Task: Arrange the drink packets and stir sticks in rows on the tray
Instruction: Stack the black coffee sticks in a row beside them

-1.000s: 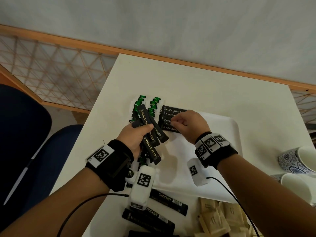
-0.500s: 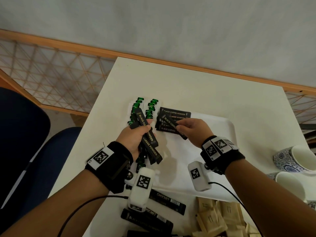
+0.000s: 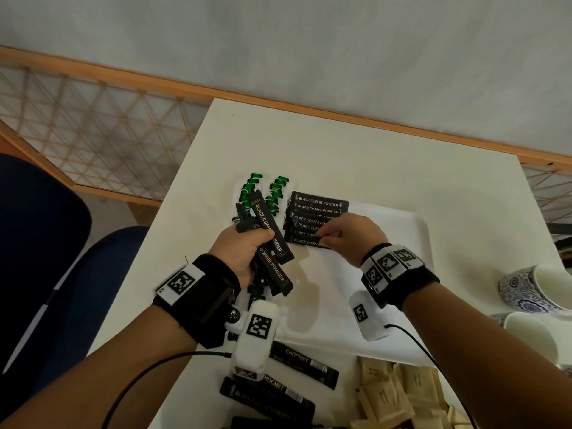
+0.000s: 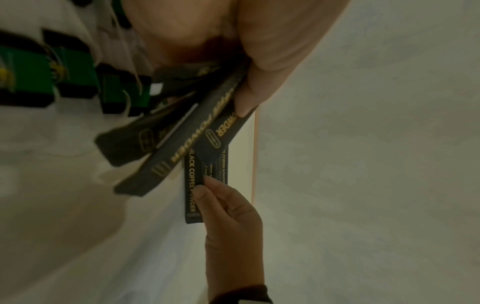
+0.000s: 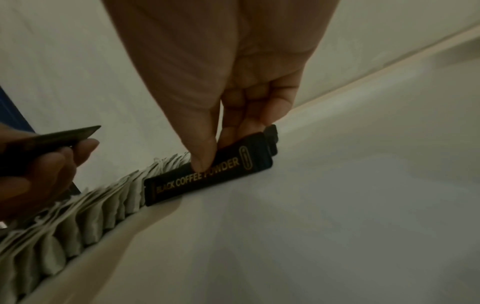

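Observation:
A white tray [image 3: 411, 230] lies on the white table [image 3: 340, 156]. Two rows of green-tagged tea bags [image 3: 252, 187] sit at its far left. Beside them is a stacked row of black coffee powder packets [image 3: 318, 205]. My right hand [image 3: 323, 239] pinches one black packet [image 5: 207, 181] between thumb and fingers, flat at the near end of that row. My left hand [image 3: 244, 246] grips a fanned bundle of black coffee packets [image 3: 272, 239] above the tray's left side; the left wrist view shows the bundle [image 4: 182, 150] under the thumb.
Black Chocmet packets [image 3: 303, 363] and more black sticks lie at the table's near edge, with a pile of beige sachets [image 3: 402, 394] to their right. Blue-patterned cups [image 3: 535, 289] stand at the right edge. A blue chair [image 3: 62, 274] is left of the table.
My right hand held a packet tilted over the row half a second ago; that packet now lies flat at the row's near end. The left hand's bundle has barely moved.

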### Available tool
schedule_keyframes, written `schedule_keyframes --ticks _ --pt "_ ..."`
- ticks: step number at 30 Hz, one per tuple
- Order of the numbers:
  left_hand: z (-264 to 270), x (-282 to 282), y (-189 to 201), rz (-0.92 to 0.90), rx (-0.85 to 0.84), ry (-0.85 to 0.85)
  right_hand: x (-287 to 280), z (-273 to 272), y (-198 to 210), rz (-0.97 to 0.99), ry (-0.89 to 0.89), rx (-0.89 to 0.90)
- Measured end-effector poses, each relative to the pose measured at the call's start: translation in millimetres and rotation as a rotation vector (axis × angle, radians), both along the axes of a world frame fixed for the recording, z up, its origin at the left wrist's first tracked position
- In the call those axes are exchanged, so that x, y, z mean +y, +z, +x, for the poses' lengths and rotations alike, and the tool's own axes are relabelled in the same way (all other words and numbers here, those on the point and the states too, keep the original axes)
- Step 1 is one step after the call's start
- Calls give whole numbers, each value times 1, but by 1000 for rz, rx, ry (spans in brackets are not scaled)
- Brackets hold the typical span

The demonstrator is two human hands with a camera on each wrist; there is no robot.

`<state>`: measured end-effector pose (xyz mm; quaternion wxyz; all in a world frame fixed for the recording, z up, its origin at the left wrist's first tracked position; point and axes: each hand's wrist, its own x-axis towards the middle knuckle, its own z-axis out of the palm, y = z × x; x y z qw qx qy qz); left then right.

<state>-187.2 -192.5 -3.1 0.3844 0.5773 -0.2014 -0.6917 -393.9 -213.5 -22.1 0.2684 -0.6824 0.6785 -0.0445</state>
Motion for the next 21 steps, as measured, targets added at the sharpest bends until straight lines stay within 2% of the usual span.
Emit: schedule_keyframes --ticks 8,14,16,18,21 --pt "-1 -1 1 6 3 -10 -6 1 -2 -35 -8 30" --pt "-5 -2 1 -4 16 -21 -3 -2 -5 -69 -27 -15" --pt "-6 -2 0 -14 21 -24 -1 -7 -5 -139 -119 -89" --pt "-6 -1 0 -20 22 -25 3 -17 -4 -176 -303 -191" --pt "-7 -1 0 -23 18 -29 12 -27 -9 -81 -516 -300"
